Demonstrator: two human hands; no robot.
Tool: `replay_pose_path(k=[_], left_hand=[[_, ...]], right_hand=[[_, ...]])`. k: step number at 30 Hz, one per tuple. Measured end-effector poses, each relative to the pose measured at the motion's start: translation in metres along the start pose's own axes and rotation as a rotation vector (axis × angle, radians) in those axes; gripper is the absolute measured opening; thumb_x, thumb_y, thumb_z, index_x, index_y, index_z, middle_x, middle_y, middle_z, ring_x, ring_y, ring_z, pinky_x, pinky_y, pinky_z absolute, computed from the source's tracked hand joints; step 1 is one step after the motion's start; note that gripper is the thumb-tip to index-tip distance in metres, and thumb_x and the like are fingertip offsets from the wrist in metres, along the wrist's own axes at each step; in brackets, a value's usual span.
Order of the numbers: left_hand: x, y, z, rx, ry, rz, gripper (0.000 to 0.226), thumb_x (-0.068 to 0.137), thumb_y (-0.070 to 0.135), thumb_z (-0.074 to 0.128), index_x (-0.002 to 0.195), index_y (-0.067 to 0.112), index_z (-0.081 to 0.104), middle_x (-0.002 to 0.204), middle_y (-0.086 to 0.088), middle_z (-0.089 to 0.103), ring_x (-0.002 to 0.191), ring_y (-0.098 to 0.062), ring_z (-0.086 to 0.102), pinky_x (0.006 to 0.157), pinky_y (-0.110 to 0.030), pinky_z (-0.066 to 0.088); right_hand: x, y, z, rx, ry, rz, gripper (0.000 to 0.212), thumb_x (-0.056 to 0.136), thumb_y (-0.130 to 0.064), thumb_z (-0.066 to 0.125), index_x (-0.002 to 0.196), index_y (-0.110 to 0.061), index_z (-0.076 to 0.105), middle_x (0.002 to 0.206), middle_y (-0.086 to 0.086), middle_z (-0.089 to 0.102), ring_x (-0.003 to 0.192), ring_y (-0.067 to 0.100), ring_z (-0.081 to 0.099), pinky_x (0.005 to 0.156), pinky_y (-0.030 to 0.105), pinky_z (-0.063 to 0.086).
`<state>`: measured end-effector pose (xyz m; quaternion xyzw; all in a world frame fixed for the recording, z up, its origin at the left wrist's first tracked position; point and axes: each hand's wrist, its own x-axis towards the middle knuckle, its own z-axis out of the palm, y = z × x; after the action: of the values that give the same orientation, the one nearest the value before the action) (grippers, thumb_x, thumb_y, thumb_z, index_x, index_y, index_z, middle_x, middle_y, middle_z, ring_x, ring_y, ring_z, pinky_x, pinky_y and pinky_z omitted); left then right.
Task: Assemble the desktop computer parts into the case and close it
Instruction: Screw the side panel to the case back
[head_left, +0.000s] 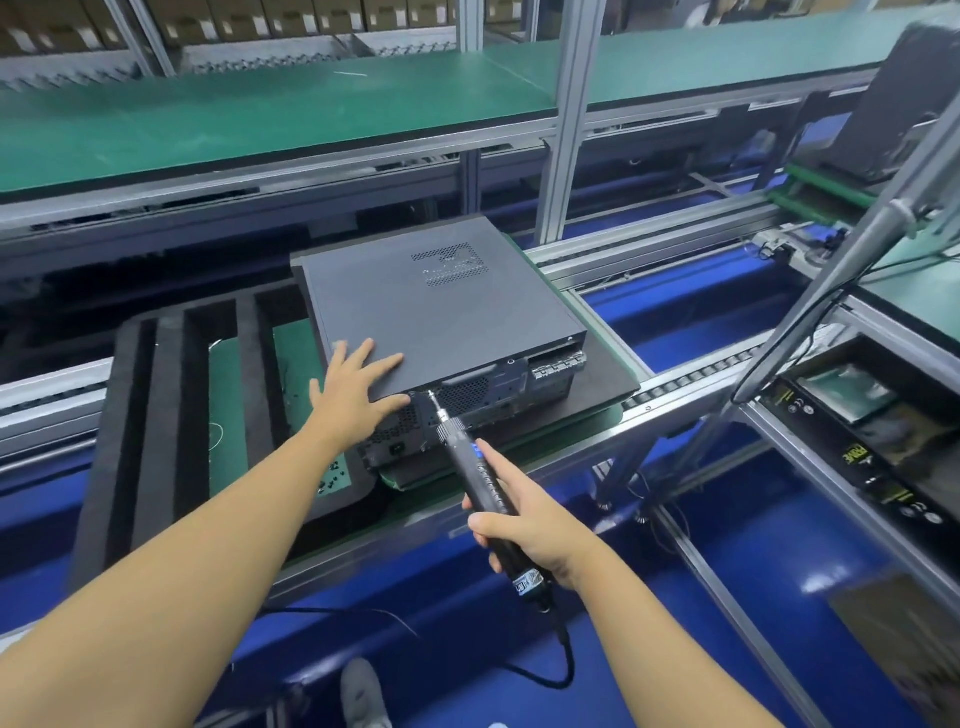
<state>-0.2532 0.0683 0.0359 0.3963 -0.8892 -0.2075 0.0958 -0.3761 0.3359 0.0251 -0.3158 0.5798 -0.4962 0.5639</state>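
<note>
Green-matted conveyor bench (228, 395) holds the case (441, 306) under a flat left hand (358, 389); right hand (535, 525) grips the screwdriver (467, 452).

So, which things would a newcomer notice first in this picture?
The dark grey computer case lies flat in the middle, its cover on. The left hand presses flat on its near corner, while the right hand holds a black electric screwdriver with its tip at the rear edge.

Upright post (566, 130) stands behind case (441, 306), slanted pole (831, 291) right.

Yellow "PRIME" on black box (878, 467) at right, screwdriver (465, 452) label unreadable
</note>
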Motion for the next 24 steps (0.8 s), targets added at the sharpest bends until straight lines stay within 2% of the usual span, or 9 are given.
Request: replay_pose_path(k=[3,10,16,24], left_hand=[[0.000,0.003,0.000,-0.105,0.007,0.029,0.062,0.091,0.044,0.066,0.148,0.036,0.043,0.164,-0.004,0.018,0.152,-0.027,-0.007,0.120,-0.057,0.013],[0.000,0.002,0.001,-0.114,0.008,0.018,0.062,0.092,0.042,0.065,0.149,0.037,0.041,0.165,-0.002,0.017,0.152,-0.025,-0.010,0.122,-0.055,0.010],[-0.002,-0.002,0.004,0.042,0.025,0.038,0.061,0.094,0.055,0.054,0.151,0.042,0.033,0.165,0.002,0.017,0.152,-0.026,-0.005,0.121,-0.051,0.016],[-0.001,-0.005,0.007,0.167,0.033,0.071,0.063,0.095,0.060,0.045,0.153,0.043,0.026,0.165,0.000,0.016,0.152,-0.031,-0.003,0.123,-0.050,0.010]], right_hand=[[0.002,0.005,0.000,0.019,0.032,-0.003,0.091,0.090,-0.009,0.071,0.159,-0.047,0.025,0.103,-0.003,0.068,0.080,0.018,0.059,0.062,0.036,0.054],[0.008,0.009,0.000,-0.011,0.028,0.007,0.092,0.089,-0.012,0.071,0.158,-0.051,0.024,0.102,-0.005,0.069,0.078,0.014,0.060,0.063,0.035,0.056],[0.019,0.010,0.003,-0.010,0.013,0.017,0.092,0.086,-0.016,0.073,0.155,-0.056,0.027,0.103,-0.005,0.069,0.077,0.016,0.061,0.062,0.037,0.055],[0.027,0.009,-0.001,-0.019,0.005,0.018,0.090,0.088,-0.013,0.072,0.155,-0.056,0.027,0.106,-0.003,0.068,0.079,0.016,0.060,0.064,0.038,0.054]])
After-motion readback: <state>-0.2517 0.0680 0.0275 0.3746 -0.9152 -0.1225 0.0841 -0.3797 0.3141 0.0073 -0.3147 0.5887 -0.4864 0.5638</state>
